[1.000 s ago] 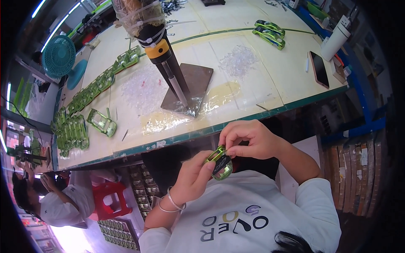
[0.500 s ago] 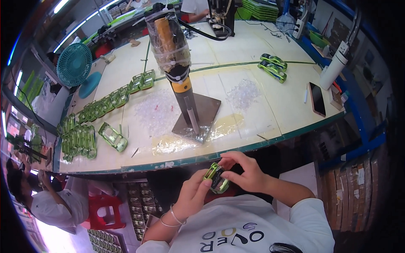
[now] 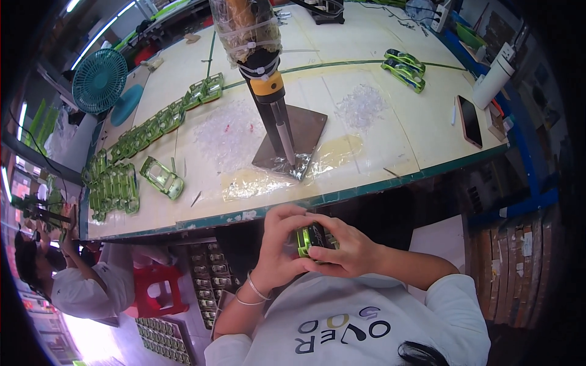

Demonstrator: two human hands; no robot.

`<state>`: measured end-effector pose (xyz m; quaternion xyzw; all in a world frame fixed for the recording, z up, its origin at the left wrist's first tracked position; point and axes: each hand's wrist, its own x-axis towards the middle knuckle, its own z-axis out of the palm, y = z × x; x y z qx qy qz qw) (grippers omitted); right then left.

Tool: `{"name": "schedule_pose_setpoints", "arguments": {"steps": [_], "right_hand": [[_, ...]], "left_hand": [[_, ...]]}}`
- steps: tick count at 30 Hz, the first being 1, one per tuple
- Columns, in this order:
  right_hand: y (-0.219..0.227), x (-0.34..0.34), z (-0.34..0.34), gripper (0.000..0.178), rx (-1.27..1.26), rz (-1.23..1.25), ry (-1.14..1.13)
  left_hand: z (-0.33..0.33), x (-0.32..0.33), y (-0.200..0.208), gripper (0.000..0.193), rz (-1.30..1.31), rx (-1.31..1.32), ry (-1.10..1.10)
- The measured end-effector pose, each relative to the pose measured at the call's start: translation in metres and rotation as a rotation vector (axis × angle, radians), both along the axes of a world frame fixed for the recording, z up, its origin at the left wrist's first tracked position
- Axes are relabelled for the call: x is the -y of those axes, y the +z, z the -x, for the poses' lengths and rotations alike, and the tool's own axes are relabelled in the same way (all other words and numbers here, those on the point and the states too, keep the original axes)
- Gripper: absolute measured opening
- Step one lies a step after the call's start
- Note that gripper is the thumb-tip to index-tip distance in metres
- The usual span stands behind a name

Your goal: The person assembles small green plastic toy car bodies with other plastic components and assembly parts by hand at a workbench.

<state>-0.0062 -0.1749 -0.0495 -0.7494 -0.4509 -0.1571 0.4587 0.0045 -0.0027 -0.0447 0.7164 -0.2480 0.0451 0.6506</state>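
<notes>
Just in front of the table edge, a green toy car shell (image 3: pixel 303 242) with a black part is held between my hands. My left hand (image 3: pixel 276 250) wraps its left side, fingers curled over the far end. My right hand (image 3: pixel 349 247) grips it from the right, thumb laid across the near side. The fingers hide much of the shell. Beyond them, an upright black tool with a yellow band (image 3: pixel 267 85) has its metal tip at a brown metal plate (image 3: pixel 311 125). One loose green car shell (image 3: pixel 163 178) lies on the table to the left.
Rows of green car shells (image 3: pixel 149 130) line the table's left. Two piles of clear plastic bits (image 3: pixel 226 135) flank the plate. Two green car bodies (image 3: pixel 404 70), a phone (image 3: pixel 469 122) and a white cylinder (image 3: pixel 493 80) are at right. A person (image 3: pixel 85 290) sits left, by a red stool (image 3: pixel 160 291).
My left hand has closed further around the car shell, and my right hand has come in to grip it. The shell has turned in my hands. The view has tilted lower.
</notes>
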Motion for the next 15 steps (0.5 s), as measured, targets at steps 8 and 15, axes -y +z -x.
{"name": "schedule_pose_setpoints", "arguments": {"steps": [8, 15], "right_hand": [[-0.007, -0.008, 0.017, 0.067, -1.136, -0.877, 0.297], [0.01, -0.019, -0.017, 0.054, -1.543, -1.335, 0.379]], "left_hand": [[0.007, 0.023, -0.006, 0.087, 0.516, -0.604, -0.188], [-0.007, 0.03, 0.0, 0.115, 0.648, -0.716, -0.136]]}}
